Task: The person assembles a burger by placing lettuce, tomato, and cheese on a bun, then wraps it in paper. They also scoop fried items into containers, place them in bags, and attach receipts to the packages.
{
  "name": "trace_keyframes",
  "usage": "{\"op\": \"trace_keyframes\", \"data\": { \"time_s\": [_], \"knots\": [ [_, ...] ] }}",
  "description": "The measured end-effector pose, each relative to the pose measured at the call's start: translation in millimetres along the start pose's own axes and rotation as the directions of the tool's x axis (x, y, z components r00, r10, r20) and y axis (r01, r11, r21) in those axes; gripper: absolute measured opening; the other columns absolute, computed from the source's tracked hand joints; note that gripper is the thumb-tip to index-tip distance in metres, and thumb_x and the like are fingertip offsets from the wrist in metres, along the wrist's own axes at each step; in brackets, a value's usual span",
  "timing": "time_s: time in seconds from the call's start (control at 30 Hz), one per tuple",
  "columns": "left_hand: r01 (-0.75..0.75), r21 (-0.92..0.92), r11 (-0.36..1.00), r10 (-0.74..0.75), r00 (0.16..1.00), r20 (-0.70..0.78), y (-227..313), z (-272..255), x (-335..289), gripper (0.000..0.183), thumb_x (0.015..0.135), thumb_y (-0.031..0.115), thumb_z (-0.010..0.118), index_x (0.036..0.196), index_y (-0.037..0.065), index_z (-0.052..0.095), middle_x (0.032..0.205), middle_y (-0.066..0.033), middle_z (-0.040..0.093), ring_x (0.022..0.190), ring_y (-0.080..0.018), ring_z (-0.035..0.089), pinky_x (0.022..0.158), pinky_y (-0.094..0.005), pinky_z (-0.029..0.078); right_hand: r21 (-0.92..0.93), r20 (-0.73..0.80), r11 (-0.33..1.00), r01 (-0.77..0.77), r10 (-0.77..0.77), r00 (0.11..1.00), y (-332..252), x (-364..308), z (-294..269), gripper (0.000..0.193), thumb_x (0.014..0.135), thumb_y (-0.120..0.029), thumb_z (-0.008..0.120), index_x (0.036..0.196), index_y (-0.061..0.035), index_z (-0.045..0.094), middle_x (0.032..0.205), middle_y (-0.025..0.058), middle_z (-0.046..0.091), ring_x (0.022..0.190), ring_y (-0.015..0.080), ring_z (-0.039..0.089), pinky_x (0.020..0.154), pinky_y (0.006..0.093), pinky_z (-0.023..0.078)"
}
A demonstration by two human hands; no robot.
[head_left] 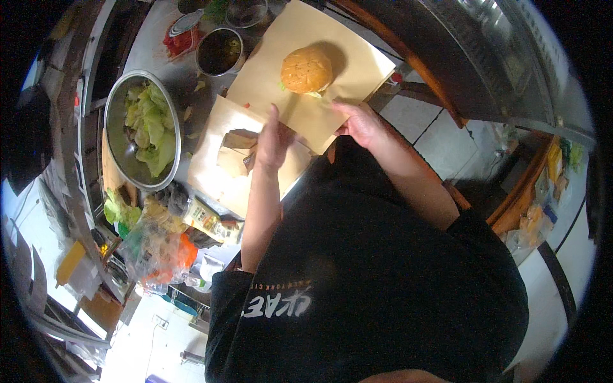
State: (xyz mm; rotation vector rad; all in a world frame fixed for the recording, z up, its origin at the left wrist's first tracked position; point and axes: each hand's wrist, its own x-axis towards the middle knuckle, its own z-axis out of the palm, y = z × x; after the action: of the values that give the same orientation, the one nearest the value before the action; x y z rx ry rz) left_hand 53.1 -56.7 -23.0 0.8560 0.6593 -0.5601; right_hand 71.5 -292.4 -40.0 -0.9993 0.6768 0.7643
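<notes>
A round, glossy burger bun (306, 70) with some lettuce at its lower rim sits on a large sheet of brown paper (262, 76). My left hand (272, 145) is at the sheet's near left edge, thumb stretched up over the paper and fingers partly hidden in shadow. On the near right edge, my right hand (364, 124) pinches the sheet, its thumb on top and the other fingers below. Neither hand touches the burger. More brown paper (207, 137) lies under and beside my left wrist.
A steel bowl (174, 167) of lettuce stands at the left. Behind it are a container of dark sauce (220, 52) and something chopped and red (181, 41). Plastic bags (150, 246) and a yellowish packet (204, 218) crowd the near left. A metal-sided unit (447, 64) borders the far right.
</notes>
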Motion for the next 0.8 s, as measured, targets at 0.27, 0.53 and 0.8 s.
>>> {"op": "trace_keyframes", "data": {
  "time_s": [0.27, 0.53, 0.8],
  "knots": [
    [-0.352, 0.325, 0.878, 0.46, 0.808, -0.369, 5.3, 25.5, 39.6, 0.049, 0.113, 0.038, 0.05, 0.137, -0.004, 0.061, 0.136, -0.0124, 0.065, 0.124, -0.0189, 0.061, 0.102, -0.0338, 0.049, -0.575, -0.151, 0.782, 0.241, -0.391, 0.908, -87.2, 20.2, -58.9, 0.051, 0.103, -0.052, 0.064, 0.11, -0.0027, 0.07, 0.085, 0.0095, 0.075, 0.064, 0.0169, 0.07, 0.053, 0.0322, 0.05],
    [-0.565, 0.77, 0.297, 0.769, 0.619, 0.158, -5.7, 84.7, 48.9, 0.052, 0.111, 0.028, 0.046, 0.161, 0.014, 0.044, 0.176, -0.0179, 0.014, 0.163, -0.0361, 0.012, 0.131, -0.0409, 0.016, -0.694, 0.49, -0.128, 0.709, -0.805, 0.335, -64.0, 22.2, 39.8, 0.049, 0.112, -0.033, 0.041, 0.134, 0.0058, 0.061, 0.135, 0.0338, 0.061, 0.132, 0.0451, 0.058, 0.113, 0.0512, 0.044],
    [-0.4, 0.904, -0.153, 0.816, 0.465, 0.343, -12.6, 102.3, 56.2, 0.062, 0.106, 0.031, 0.048, 0.16, 0.002, 0.04, 0.17, -0.0215, 0.032, 0.159, -0.0481, 0.018, 0.128, -0.0587, 0.016, -0.595, 0.262, 0.554, 0.582, -0.55, 0.793, -69.8, 11.6, 55.0, 0.046, 0.113, -0.032, 0.042, 0.135, 0.0052, 0.059, 0.132, 0.0259, 0.066, 0.124, 0.0349, 0.063, 0.105, 0.0408, 0.047]
  ]
}}
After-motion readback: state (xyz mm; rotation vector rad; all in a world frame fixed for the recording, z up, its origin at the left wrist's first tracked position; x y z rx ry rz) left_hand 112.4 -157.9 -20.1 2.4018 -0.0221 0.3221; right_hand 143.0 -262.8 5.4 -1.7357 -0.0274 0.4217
